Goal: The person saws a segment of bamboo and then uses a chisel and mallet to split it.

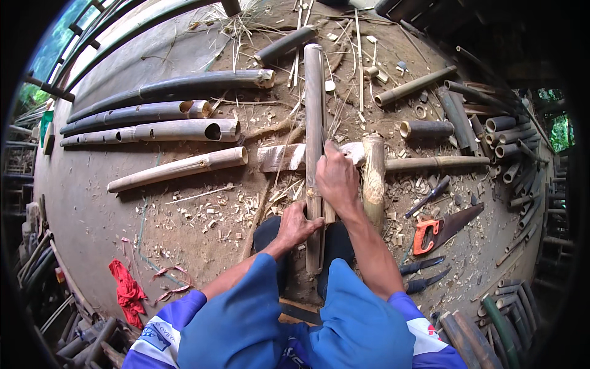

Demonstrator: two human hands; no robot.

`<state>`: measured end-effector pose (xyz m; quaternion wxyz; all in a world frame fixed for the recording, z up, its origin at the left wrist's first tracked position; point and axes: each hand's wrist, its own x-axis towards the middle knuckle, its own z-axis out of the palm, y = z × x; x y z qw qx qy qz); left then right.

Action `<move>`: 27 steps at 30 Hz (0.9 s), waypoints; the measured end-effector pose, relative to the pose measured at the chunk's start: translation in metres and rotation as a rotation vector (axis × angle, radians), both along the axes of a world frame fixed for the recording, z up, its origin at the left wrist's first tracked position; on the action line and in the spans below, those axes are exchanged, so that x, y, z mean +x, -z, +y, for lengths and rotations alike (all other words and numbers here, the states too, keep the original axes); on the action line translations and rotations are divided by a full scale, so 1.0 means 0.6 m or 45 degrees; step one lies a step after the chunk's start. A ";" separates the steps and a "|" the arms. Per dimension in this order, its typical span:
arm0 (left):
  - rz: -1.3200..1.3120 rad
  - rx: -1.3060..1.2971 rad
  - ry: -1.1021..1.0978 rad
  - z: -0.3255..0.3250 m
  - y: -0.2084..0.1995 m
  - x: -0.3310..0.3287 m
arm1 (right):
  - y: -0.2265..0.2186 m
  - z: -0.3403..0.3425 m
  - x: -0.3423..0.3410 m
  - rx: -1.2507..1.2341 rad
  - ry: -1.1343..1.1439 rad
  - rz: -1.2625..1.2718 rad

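A long brownish bamboo pole [314,98] lies lengthwise before me, its near end between my knees. It crosses over a chipped wooden block [281,158]. My left hand [296,226] is closed on the pole's near part, thumb across its top. Farther up, my right hand [338,178] is closed against the pole's right side, the index finger pointing away from me. What its fingers hold, if anything, is hidden. Just right of that hand stands a thick pale bamboo post [373,181].
Cut bamboo tubes [184,132], some with holes, lie at left beside a plain bamboo piece [184,169]. At right are an orange-handled saw [452,227], a dark knife [428,195] and more blades [424,265]. Bamboo piles [513,144] line the right. A red cloth [128,292] lies left.
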<state>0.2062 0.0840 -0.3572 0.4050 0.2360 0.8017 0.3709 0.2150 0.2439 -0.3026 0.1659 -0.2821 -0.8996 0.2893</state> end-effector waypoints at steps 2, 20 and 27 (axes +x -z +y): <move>0.029 0.039 -0.012 -0.003 -0.010 -0.003 | -0.007 0.018 -0.043 -0.176 0.020 -0.111; -0.670 0.392 0.027 -0.033 0.075 -0.033 | -0.094 0.150 -0.125 -1.226 -0.005 0.486; -0.782 0.490 -0.042 -0.036 0.071 -0.033 | -0.058 -0.046 0.172 -0.952 -0.024 -0.074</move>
